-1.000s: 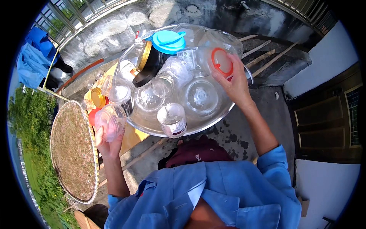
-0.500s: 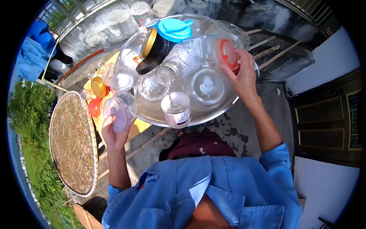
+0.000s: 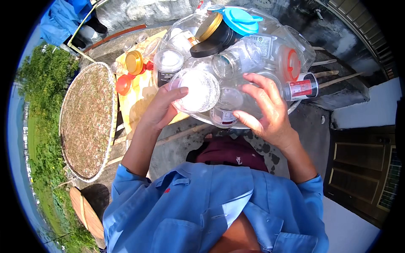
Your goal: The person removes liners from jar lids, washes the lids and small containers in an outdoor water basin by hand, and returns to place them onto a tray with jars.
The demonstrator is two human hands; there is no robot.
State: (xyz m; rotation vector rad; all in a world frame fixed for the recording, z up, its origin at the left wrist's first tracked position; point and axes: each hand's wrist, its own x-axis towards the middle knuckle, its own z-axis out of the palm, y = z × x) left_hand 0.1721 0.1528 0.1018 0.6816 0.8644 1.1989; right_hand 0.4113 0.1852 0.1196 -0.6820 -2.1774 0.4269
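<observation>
A round clear plastic tub [image 3: 196,93] is gripped at its side by my left hand [image 3: 162,105], the thumb over its rim; its inside glares white. My right hand [image 3: 270,114] is open to its right, fingers curved and apart, with nothing in them. Between the hands and below stands a clear jar [image 3: 223,114] with a dark label, partly covered by the tub. Behind the tub is a clear container [image 3: 168,67] with a black label. Beyond my right hand lie a red-lidded clear jar [image 3: 291,64] and a red-labelled container [image 3: 302,87].
A large metal tray [image 3: 295,106] carries the jars, a blue lid [image 3: 240,21] and a black jar [image 3: 215,42] with a gold lid. Gold and red lids lie on a yellow board [image 3: 141,99] at left. Beside it is a round woven tray [image 3: 87,120]. A wall runs behind.
My left hand has brought the tub rightward, over the tray's front. My right hand has let go of the red-lidded jar and come back toward the tub. The camera view has shifted.
</observation>
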